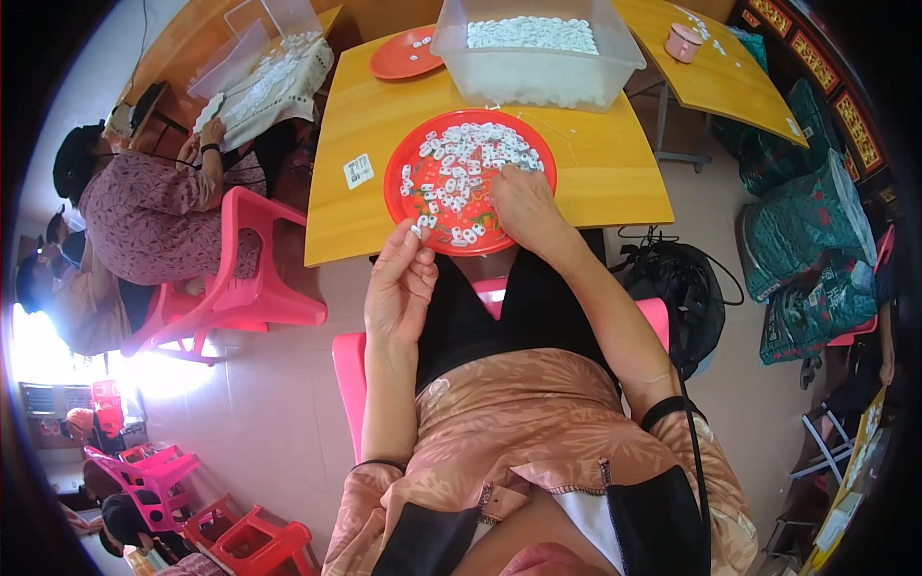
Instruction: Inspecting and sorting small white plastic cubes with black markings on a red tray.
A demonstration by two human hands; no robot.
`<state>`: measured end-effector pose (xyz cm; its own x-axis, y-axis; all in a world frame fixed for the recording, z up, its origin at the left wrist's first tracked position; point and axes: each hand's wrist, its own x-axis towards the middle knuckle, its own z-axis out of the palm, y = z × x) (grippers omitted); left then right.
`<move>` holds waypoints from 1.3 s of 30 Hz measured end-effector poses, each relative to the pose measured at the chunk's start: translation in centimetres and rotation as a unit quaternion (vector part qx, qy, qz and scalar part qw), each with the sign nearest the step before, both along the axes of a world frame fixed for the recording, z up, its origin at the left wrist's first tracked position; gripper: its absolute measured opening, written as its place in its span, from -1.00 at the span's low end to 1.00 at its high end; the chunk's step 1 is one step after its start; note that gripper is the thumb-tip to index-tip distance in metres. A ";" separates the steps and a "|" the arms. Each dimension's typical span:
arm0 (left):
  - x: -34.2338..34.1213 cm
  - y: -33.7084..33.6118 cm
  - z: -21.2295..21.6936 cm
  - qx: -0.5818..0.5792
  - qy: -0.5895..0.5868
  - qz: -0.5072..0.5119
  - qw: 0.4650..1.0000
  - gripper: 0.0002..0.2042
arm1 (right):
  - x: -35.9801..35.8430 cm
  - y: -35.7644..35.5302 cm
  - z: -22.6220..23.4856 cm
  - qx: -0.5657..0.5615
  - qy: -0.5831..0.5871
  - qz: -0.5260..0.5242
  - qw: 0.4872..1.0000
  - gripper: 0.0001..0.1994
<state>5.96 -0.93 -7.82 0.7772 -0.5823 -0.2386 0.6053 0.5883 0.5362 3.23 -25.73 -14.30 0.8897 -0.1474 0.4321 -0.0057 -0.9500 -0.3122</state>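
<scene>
from the head camera we look down on a red plate [399, 187] near the front edge of a yellow table [595, 173], strewn with small white pieces [461, 168] lying flat in a loose single layer. our right hand [523, 206] rests on the plate's right side, fingers curled down onto the pieces; whether they grip one we cannot tell. our left hand [399, 283] hovers just off the plate's near rim, thumb and forefinger pinched together on one white piece [419, 227].

we judge these pieces light, hard and rather smooth, so they will likely slip unless nipped between fingertips across their short sides. they look slightly oblong, but they lie pointing every way, and the long axis of the held piece is too small to read.

behind the plate stands a clear plastic tub [538, 72] heaped with more white pieces, and a second red plate [403, 56] sits to its left. to our left another person [163, 211] on a pink chair [240, 288] works at another table. dark bags [672, 288] lie on the floor at our right.
</scene>
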 end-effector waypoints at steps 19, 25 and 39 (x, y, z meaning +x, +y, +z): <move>-0.4 1.1 0.5 0.110 -0.085 0.102 0.985 -0.80 | -4.6 7.7 13.4 0.296 -0.084 0.176 0.935 -0.89; -1.3 0.4 1.1 0.121 -0.112 0.078 0.983 -0.82 | -4.2 8.1 12.5 0.288 -0.093 0.196 0.933 -0.88; -2.4 0.4 2.3 0.131 -0.170 0.095 0.972 -0.84 | -5.0 8.3 12.7 0.426 -0.040 0.191 0.883 -0.72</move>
